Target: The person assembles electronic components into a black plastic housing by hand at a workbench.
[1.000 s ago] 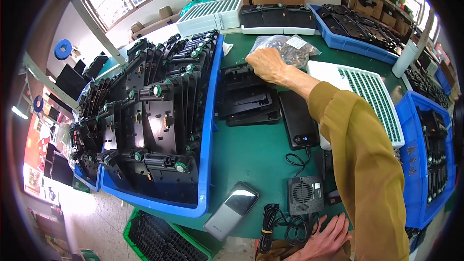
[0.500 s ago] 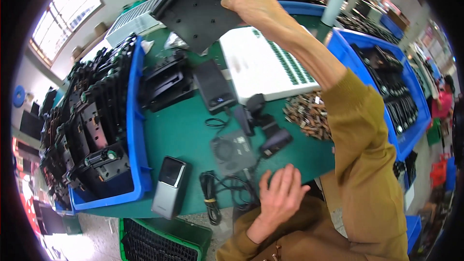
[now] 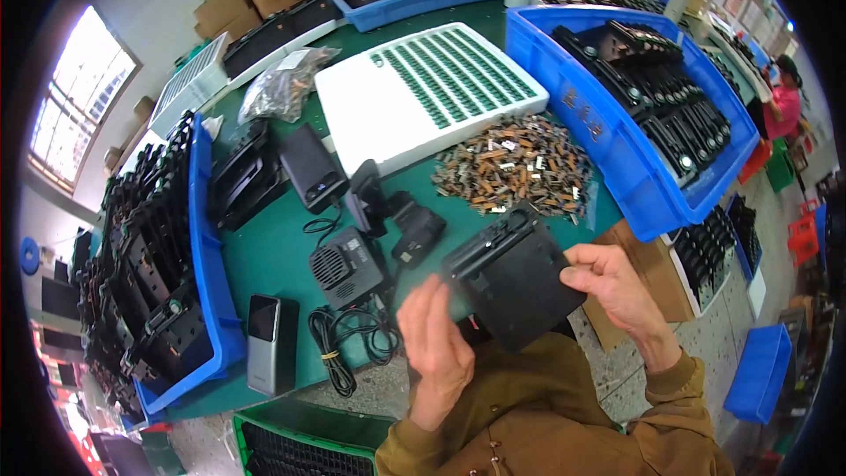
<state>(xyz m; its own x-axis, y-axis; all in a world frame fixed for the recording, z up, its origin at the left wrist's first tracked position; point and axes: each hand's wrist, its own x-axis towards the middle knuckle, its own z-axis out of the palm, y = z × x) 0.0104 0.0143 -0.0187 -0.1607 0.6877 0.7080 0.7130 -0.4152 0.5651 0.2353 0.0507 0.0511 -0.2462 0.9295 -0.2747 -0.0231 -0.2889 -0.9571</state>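
Observation:
A flat black plastic panel (image 3: 524,286), with a rod-like raised part along its far edge, is held tilted above the table's front edge. My right hand (image 3: 621,300) pinches its right edge between thumb and fingers. At the panel's left side is my left hand (image 3: 436,348), its fingers stretched out and slightly blurred; whether the fingertips touch the panel I cannot tell. Just left of it, a square black speaker-like box (image 3: 348,266) and a cable bundle (image 3: 333,353) lie on the green table (image 3: 264,256). Behind the panel spreads a heap of small brown and metallic parts (image 3: 520,167).
Blue bins of black parts flank the table, one at left (image 3: 211,300) and one at right (image 3: 582,115). A white foam tray (image 3: 361,115) holds rows of small green parts. A grey power bank (image 3: 271,344) stands near the front edge. A green crate (image 3: 308,427) sits below.
My right hand has brought the panel down from high at the far left to in front of me. My left hand has lifted toward the panel. The view has turned right.

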